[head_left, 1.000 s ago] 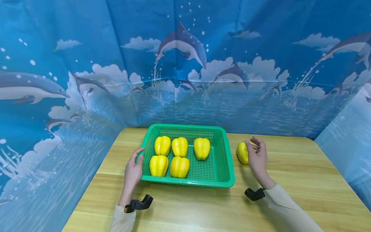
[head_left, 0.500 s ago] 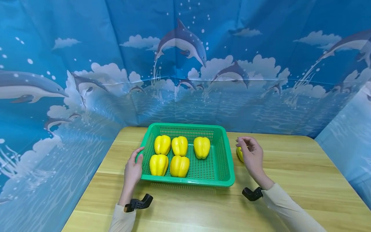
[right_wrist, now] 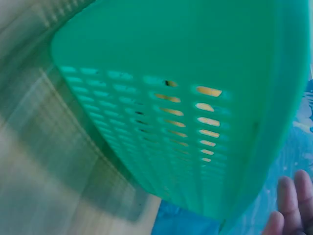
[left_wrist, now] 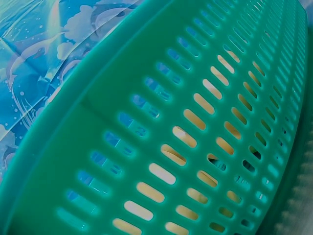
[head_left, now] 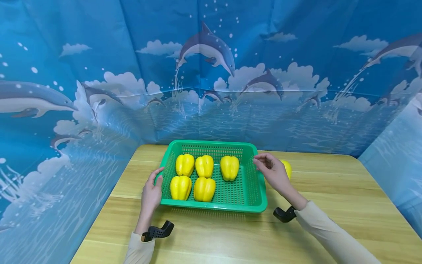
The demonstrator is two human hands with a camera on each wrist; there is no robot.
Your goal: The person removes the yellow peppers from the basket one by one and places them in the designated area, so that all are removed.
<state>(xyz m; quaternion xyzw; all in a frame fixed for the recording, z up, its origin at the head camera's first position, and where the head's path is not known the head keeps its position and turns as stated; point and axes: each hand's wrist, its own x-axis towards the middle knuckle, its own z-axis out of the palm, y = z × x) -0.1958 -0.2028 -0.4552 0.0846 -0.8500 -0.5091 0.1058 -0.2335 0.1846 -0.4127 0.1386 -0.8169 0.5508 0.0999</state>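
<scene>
A green plastic basket [head_left: 211, 206] stands on the table, with several yellow bell peppers [head_left: 204, 189] inside. My left hand [head_left: 151, 194] is at its left rim, the fingertips touching the edge. My right hand [head_left: 273, 175] hovers at the right rim with bent, relaxed fingers and holds nothing. Some of its fingertips [right_wrist: 289, 205] appear past the rim in the right wrist view; whether they touch it I cannot tell. Another yellow bell pepper [head_left: 287, 168] lies on the table behind my right hand, partly hidden by it. Only the slotted basket wall [left_wrist: 161, 122] fills the left wrist view.
The wooden table [head_left: 343, 190] reaches back to a blue dolphin-print cloth [head_left: 204, 110], which hangs behind and at both sides. A black camera mount sits on each wrist, left [head_left: 161, 230] and right [head_left: 284, 215].
My right hand has moved left from the loose pepper to the basket's right rim, uncovering the pepper's right side. The left hand and the basket stay in place.
</scene>
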